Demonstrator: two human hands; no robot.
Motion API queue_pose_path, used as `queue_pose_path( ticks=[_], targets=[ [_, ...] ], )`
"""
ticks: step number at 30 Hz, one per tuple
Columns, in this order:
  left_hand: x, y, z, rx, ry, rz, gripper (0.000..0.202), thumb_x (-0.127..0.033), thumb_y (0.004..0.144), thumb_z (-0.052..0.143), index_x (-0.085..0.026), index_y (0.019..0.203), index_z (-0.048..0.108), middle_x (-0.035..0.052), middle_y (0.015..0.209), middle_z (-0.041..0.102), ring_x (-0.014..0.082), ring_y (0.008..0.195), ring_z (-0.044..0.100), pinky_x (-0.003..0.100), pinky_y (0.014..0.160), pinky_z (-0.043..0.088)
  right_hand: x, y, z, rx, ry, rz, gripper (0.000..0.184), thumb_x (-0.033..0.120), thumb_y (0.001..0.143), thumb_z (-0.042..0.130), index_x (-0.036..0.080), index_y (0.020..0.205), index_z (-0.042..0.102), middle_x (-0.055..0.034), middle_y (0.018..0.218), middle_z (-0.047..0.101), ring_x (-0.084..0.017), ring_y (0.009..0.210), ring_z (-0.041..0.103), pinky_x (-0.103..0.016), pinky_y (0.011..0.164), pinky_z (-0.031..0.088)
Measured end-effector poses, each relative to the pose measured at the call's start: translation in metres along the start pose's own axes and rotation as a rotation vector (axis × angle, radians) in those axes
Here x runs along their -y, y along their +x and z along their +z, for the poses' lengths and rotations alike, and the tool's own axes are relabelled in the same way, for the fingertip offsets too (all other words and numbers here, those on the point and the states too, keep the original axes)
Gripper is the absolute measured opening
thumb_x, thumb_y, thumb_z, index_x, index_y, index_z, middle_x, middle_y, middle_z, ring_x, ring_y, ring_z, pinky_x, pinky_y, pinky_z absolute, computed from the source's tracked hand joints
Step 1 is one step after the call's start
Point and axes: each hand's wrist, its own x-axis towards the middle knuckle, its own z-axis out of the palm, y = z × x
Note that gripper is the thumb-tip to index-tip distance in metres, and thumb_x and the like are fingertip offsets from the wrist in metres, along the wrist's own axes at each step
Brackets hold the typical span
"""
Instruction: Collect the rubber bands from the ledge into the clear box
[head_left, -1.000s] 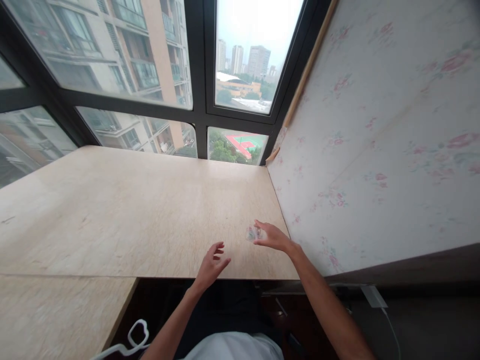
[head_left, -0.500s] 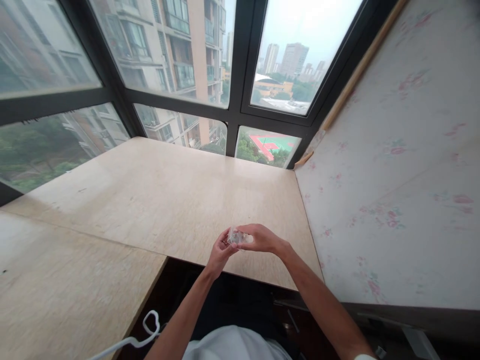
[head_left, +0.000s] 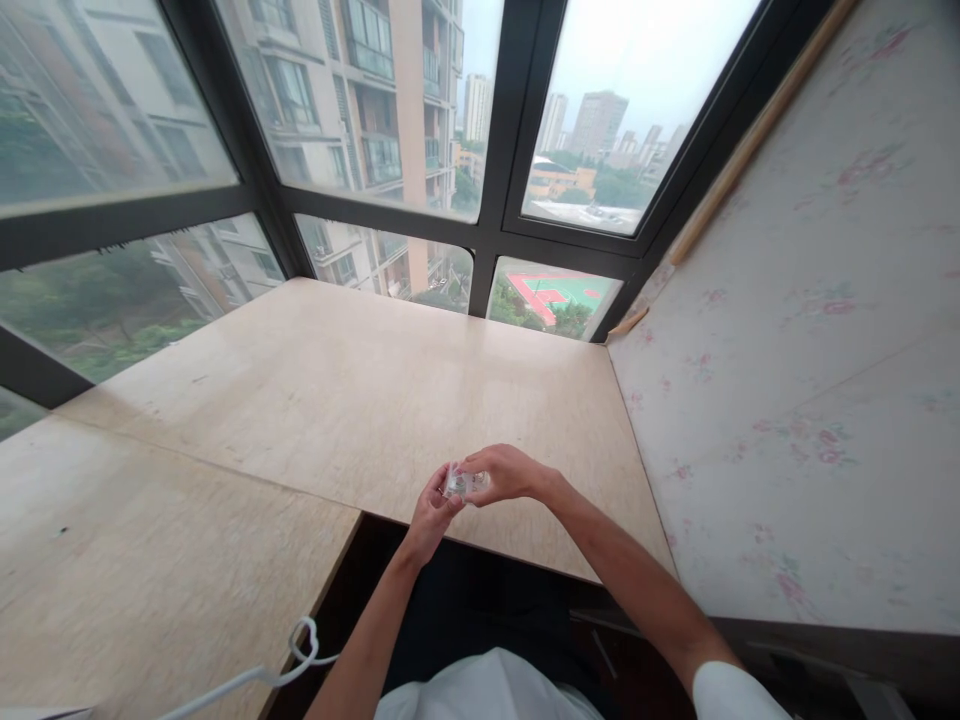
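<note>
A small clear, crinkly plastic packet (head_left: 460,482) is held up between my two hands, just over the front edge of the tabletop. Something pale or shiny shows inside it, too small to make out. My left hand (head_left: 433,510) pinches its left side with thumb and fingers. From the right, my right hand (head_left: 504,474) grips the other side, fingers curled over the top and thumb below. Parts of the packet are hidden behind my fingers.
A beige, marble-patterned tabletop (head_left: 360,390) runs to dark-framed windows (head_left: 487,240). Flowered wallpaper (head_left: 810,380) covers the wall on the right. A white cable (head_left: 255,678) loops over the front left edge. A dark gap opens below the table near my body.
My view has turned slightly left, so the room has shifted right in it. The right-hand fingers have moved further over the packet. Both hands still hold it.
</note>
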Motion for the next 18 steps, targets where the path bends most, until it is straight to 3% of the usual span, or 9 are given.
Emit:
queue_pose_path(
  ticks=[9, 18],
  targets=[
    [-0.002, 0.001, -0.013, 0.008, -0.042, 0.063, 0.065, -0.030, 0.069, 0.076, -0.021, 0.127, 0.048, 0.0126, 0.132, 0.050, 0.0275, 0.120, 0.048, 0.039, 0.102, 0.036, 0.004, 0.020, -0.002, 0.030, 0.035, -0.022, 0.022, 0.035, 0.073, 0.066, 0.022, 0.090, 0.067, 0.0014, 0.080, 0.066, -0.011, 0.066, 0.055, -0.021, 0.058, 0.032],
    [0.000, 0.001, -0.020, 0.017, -0.056, 0.082, 0.067, -0.030, 0.069, 0.076, -0.022, 0.128, 0.046, 0.0125, 0.131, 0.050, 0.0269, 0.122, 0.046, 0.040, 0.104, 0.033, 0.005, 0.022, 0.001, 0.016, 0.062, -0.026, 0.022, 0.035, 0.072, 0.066, 0.022, 0.090, 0.066, 0.0020, 0.079, 0.066, -0.011, 0.065, 0.055, -0.020, 0.059, 0.033]
  ],
)
